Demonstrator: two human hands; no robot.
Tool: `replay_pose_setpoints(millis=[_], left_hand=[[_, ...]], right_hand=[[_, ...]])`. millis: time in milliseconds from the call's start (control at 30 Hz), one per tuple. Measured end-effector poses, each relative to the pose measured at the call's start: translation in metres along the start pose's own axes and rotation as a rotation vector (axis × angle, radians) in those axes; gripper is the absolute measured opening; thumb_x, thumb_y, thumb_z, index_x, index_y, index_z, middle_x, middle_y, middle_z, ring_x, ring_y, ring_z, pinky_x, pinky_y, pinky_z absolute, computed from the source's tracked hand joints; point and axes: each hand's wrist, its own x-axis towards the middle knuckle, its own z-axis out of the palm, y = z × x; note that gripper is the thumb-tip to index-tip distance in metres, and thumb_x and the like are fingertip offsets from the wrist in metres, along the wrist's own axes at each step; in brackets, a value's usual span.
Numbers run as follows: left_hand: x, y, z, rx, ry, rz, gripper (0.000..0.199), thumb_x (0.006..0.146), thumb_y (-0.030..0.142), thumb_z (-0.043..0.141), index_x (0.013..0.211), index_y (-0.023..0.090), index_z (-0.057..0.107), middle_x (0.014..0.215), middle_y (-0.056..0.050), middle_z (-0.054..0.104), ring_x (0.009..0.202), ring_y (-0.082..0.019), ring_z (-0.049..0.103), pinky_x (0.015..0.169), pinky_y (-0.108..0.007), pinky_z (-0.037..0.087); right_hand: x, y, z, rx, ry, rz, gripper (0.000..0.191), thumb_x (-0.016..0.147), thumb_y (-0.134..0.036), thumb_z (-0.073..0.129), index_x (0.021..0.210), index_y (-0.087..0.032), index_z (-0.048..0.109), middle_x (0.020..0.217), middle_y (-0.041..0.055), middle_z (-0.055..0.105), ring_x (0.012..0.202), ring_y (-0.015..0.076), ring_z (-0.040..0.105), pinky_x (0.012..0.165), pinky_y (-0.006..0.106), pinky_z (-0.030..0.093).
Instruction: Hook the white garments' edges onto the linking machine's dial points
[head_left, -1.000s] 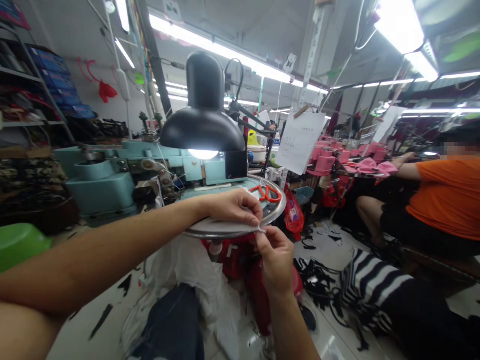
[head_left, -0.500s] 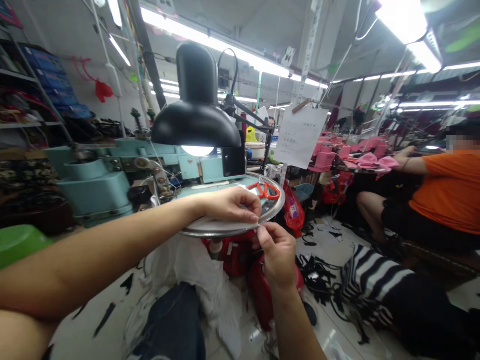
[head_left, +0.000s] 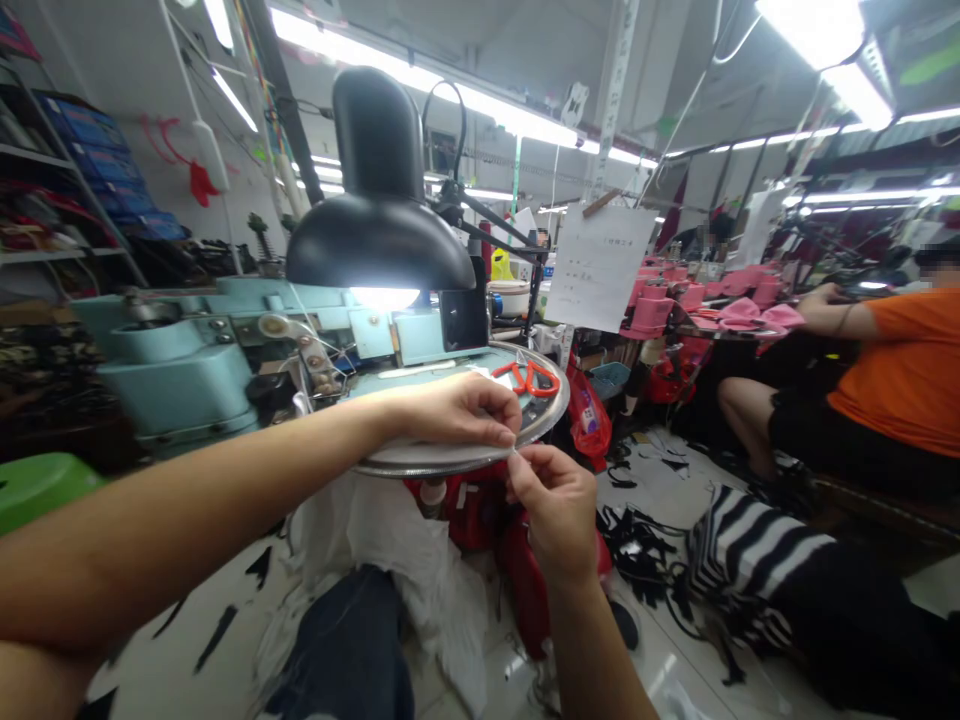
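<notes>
Two bare hands are working at the edge of a round steel plate (head_left: 442, 466) beside a pale-blue sewing machine (head_left: 180, 375). The left hand (head_left: 457, 412) is curling over the smooth, polished rim, its grip on anything hidden, while the right hand (head_left: 559, 510) is pinching a fine pale thread (head_left: 514, 452), though it is too thin to make out clearly. A hard tug risks snapping that thread, and a careless wrist risks sweeping the orange-handled scissors (head_left: 526, 378) resting on the plate over its edge. A black desk lamp (head_left: 381, 190) is shining down from behind the plate.
</notes>
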Motion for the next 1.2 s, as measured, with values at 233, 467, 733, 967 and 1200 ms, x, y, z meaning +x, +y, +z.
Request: replay_pose_setpoints(millis=[233,467,733,967,1200], left_hand=[[0.000,0.003,0.002,-0.021,0.015,-0.019,0.023,0.089,0.034,0.063,0.085,0.012,0.065,0.074,-0.003,0.064,0.068,-0.013,0.057,0.061,-0.021,0.042],[0.000,0.002,0.002,-0.044,0.020,-0.011,0.024,0.088,0.036,0.065,0.085,0.012,0.066,0.074,-0.003,0.065,0.068,-0.013,0.059,0.061,-0.021,0.042],[0.000,0.003,0.001,-0.033,0.015,-0.017,0.023,0.089,0.035,0.063,0.085,0.012,0.065,0.074,-0.002,0.064,0.067,-0.013,0.057,0.060,-0.021,0.042],[0.001,0.005,0.001,-0.025,0.021,-0.036,0.023,0.088,0.035,0.064,0.084,0.013,0.065,0.074,-0.002,0.063,0.068,-0.013,0.057,0.061,-0.020,0.042],[0.001,0.005,0.001,-0.013,0.023,-0.040,0.022,0.088,0.035,0.063,0.084,0.013,0.064,0.073,-0.002,0.063,0.067,-0.013,0.056,0.060,-0.021,0.042]], right_hand=[[0.003,0.004,-0.002,0.031,-0.040,0.023,0.019,0.075,-0.034,0.074,0.071,-0.015,0.071,0.054,-0.0012,0.063,0.045,0.0098,0.053,0.045,0.021,0.044],[-0.001,-0.006,0.001,-0.012,-0.022,0.027,0.016,0.073,-0.030,0.076,0.068,-0.015,0.072,0.052,-0.0018,0.061,0.044,0.0078,0.050,0.043,0.018,0.041],[0.003,-0.001,-0.004,-0.033,-0.011,-0.013,0.016,0.077,-0.029,0.073,0.069,-0.016,0.072,0.053,-0.0018,0.063,0.045,0.0077,0.051,0.045,0.018,0.042],[0.003,-0.004,-0.004,-0.017,-0.024,-0.001,0.013,0.075,-0.028,0.075,0.071,-0.016,0.073,0.054,-0.0015,0.064,0.046,0.0082,0.052,0.045,0.018,0.042],[0.003,-0.005,-0.006,-0.088,-0.001,-0.055,0.016,0.077,-0.028,0.073,0.068,-0.016,0.072,0.054,-0.0022,0.061,0.048,0.0083,0.050,0.047,0.019,0.041]])
